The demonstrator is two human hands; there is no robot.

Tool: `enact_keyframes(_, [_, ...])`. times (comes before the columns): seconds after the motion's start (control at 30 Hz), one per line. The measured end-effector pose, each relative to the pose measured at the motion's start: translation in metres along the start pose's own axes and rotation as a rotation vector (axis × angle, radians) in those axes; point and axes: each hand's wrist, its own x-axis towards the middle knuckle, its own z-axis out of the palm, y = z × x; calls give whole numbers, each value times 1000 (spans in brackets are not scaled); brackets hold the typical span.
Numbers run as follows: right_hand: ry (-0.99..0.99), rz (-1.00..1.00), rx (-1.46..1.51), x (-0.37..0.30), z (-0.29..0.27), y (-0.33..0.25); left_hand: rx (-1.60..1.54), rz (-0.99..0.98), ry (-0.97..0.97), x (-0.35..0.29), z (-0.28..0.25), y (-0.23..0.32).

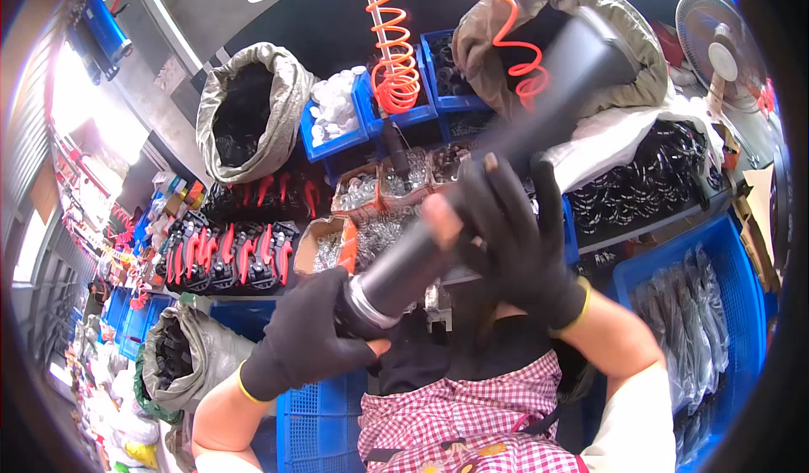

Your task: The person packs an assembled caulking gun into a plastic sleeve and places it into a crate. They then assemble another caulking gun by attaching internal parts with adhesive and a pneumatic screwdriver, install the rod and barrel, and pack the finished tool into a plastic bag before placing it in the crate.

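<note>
A long black tube (413, 258) slants across the middle of the view, with a silver ring (368, 303) near its lower end. Its far end widens into a flat-ended black head at the upper right, smeared by motion. My left hand (308, 338), in a black glove with the thumb tip bare, grips the lower end just below the ring. Higher up, my right hand (518, 241), in a black glove too, holds the tube's middle, bare thumb on one side and fingers along the other. Behind the tube stand open cardboard boxes of small clear or metal parts (383, 229).
Blue bins (333, 149) with white parts stand behind the boxes, under coiled orange air hoses (396, 77). Fabric sacks (286, 85) open left and right. Red-and-black parts (227, 254) lie at left, black parts (645, 170) at right. A blue crate (746, 296) holds bagged parts.
</note>
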Motion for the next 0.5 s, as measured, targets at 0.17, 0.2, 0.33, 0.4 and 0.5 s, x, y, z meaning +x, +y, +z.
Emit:
enact_keyframes(0.17, [-1103,509,1006,-12,-32,-6,1199,1000,889,21,2,-16])
enact_keyframes(0.2, [-1096,549,987,-22,-37,-11,1073,1099,962,30,5,-24])
enact_keyframes(0.33, [-756,820,1093,-66,-33,-44,-890,894,724,70,82,-5])
enact_keyframes(0.4, [-643,893,1142,-82,-29,-45,-1165,610,331,83,97,-3])
enact_keyframes(0.5, [-636,1215,2609,-105,0,-51,-1608,881,-825,145,87,-5])
